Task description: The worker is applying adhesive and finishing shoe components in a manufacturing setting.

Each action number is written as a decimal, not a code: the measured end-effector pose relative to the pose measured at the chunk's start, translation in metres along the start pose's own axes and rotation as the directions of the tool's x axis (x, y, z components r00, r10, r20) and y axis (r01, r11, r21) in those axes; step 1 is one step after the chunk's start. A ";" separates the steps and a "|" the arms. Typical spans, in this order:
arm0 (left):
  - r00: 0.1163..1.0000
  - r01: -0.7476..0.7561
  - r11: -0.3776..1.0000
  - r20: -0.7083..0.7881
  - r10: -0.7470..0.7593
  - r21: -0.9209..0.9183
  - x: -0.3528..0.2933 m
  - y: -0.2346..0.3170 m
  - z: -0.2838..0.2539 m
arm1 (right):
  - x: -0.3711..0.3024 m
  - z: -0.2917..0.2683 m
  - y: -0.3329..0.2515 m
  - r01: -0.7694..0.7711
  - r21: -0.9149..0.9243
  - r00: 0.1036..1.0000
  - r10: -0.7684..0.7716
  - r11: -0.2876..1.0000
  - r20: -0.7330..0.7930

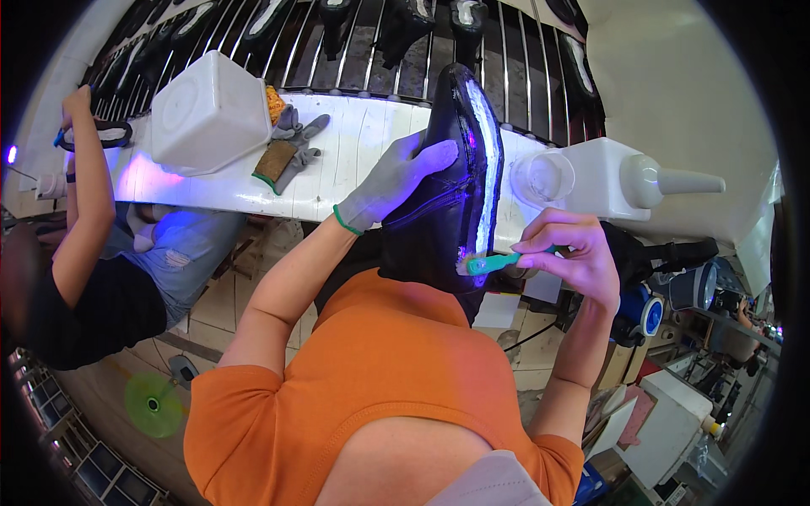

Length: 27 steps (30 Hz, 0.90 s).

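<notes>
White desk (363, 126), gloved left hand (390, 184) extended, clasping black boot (420, 234), right hand (580, 251) turned inward, pinching green brush (496, 264).

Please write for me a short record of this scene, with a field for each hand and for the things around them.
Left hand: grey-gloved, holds a black boot
Right hand: bare, pinches a green brush
Brush tip: at the near end of the boot's pale strip
Table, left part: white container, loose grey glove
Table, right part: clear cup, white spouted bottle
Beyond table: black shoes on metal bars
Nearby: co-worker at left
</notes>
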State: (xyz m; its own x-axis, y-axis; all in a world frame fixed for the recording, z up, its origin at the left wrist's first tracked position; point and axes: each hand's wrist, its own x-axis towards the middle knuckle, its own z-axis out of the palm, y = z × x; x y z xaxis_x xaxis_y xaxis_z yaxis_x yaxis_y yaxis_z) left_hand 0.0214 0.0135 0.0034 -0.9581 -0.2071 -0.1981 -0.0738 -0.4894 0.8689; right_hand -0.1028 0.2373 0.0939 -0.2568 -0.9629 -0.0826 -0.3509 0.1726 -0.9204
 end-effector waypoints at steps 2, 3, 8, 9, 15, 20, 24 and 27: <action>1.000 -0.009 1.000 -0.006 0.009 -0.003 0.000 -0.002 0.001 | 0.006 -0.001 0.003 0.020 -0.081 0.996 -0.026 0.997 -0.084; 1.000 -0.018 1.000 -0.011 0.018 -0.004 0.001 -0.002 0.002 | 0.011 -0.002 0.006 0.034 -0.162 0.984 -0.061 0.986 -0.165; 0.999 -0.021 1.000 0.033 0.021 -0.003 0.006 -0.009 -0.003 | 0.029 -0.008 0.021 -0.048 -0.115 0.929 0.002 0.992 -0.369; 1.000 -0.012 0.999 0.028 0.013 -0.037 0.006 -0.010 -0.004 | 0.027 -0.007 0.020 -0.047 -0.116 0.932 0.002 0.992 -0.362; 0.999 0.053 0.995 0.013 -0.052 -0.085 0.003 -0.005 -0.006 | 0.018 -0.004 0.007 0.000 -0.069 0.996 -0.006 0.998 -0.090; 0.988 0.157 0.980 0.026 -0.155 -0.125 0.005 -0.008 -0.006 | 0.017 -0.005 0.002 0.023 -0.021 0.999 -0.022 1.000 0.044; 0.970 0.241 0.959 0.054 -0.236 -0.151 0.004 -0.009 -0.005 | 0.023 -0.008 0.000 0.037 -0.021 0.995 -0.035 0.999 0.095; 0.920 0.391 0.897 0.105 -0.377 -0.206 0.008 -0.020 -0.010 | 0.029 -0.012 -0.001 -0.030 0.004 0.986 0.029 1.000 0.164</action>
State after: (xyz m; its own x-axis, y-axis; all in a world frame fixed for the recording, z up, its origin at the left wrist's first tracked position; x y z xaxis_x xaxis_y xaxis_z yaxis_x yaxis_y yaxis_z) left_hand 0.0181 0.0128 -0.0199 -0.8830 0.0831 -0.4619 -0.3838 -0.6943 0.6088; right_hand -0.1204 0.2118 0.0967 -0.1155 -0.9784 -0.1714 -0.3392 0.2010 -0.9190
